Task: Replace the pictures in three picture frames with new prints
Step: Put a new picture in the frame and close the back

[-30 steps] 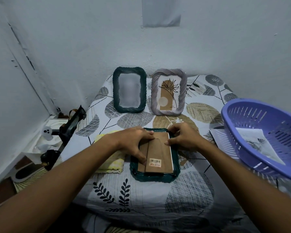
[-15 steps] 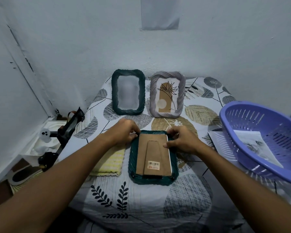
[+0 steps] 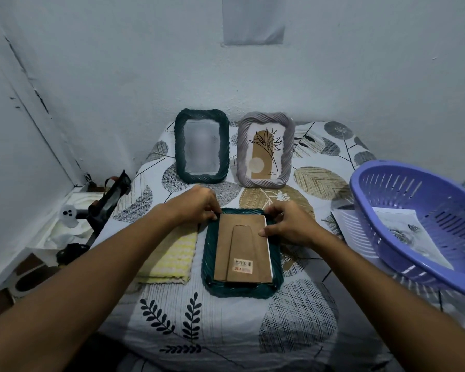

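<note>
While a green frame (image 3: 241, 253) lies face down on the table (image 3: 226, 331), its brown backing (image 3: 242, 247) up, the left hand (image 3: 196, 205) pinches the backing's top-left corner and the right hand's (image 3: 290, 225) curled fingers grip its right edge.

Bare patterned worktop (image 3: 220, 326) lies open below the face-down green frame (image 3: 208, 261) at centre, toward the bottom of the picture. A folded yellow cloth (image 3: 169, 260) lies just beside that frame on its left, and the purple basket (image 3: 381, 229) crowds the right edge. Above centre, two upright frames, green (image 3: 181, 154) and grey (image 3: 289, 157), stand near the wall, with a strip of cloth showing between them and the hands.
</note>
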Demonstrator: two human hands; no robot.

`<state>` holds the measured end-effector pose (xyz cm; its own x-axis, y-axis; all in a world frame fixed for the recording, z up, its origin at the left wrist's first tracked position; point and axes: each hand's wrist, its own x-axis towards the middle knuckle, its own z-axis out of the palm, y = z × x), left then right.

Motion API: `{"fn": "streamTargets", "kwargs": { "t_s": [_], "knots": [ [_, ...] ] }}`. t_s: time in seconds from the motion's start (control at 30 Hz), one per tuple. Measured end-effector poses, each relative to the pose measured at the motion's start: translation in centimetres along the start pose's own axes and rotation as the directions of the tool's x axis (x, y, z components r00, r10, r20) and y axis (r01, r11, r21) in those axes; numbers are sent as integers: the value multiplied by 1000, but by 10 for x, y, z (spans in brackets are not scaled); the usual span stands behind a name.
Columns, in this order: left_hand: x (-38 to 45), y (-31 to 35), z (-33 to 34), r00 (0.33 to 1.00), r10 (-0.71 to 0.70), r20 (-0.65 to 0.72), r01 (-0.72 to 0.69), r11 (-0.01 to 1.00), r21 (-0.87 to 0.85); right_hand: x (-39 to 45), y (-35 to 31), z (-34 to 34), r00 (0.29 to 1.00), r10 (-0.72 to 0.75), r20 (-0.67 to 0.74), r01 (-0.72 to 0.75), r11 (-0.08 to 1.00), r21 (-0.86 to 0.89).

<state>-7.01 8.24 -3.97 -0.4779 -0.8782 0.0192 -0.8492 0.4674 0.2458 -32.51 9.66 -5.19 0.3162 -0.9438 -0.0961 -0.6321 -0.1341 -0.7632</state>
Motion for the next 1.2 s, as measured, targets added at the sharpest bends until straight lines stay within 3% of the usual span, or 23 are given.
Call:
{"fn": "streamTargets", "kwargs": {
  "t_s": [0.3,0.77,1.2],
  "knots": [
    [-4,-4,1,984,167,-70,-164,985,46,-1,-3,-1,999,9,34,-9,1000,-4],
    [-5,-11,12,935,318,-156,-301,946,121,2,-2,-2,998,3,62,0,999,-40],
    [-3,-9,9,939,326,-109,-314,942,119,1,-4,-3,997,-6,72,10,999,-48]
  ]
}}
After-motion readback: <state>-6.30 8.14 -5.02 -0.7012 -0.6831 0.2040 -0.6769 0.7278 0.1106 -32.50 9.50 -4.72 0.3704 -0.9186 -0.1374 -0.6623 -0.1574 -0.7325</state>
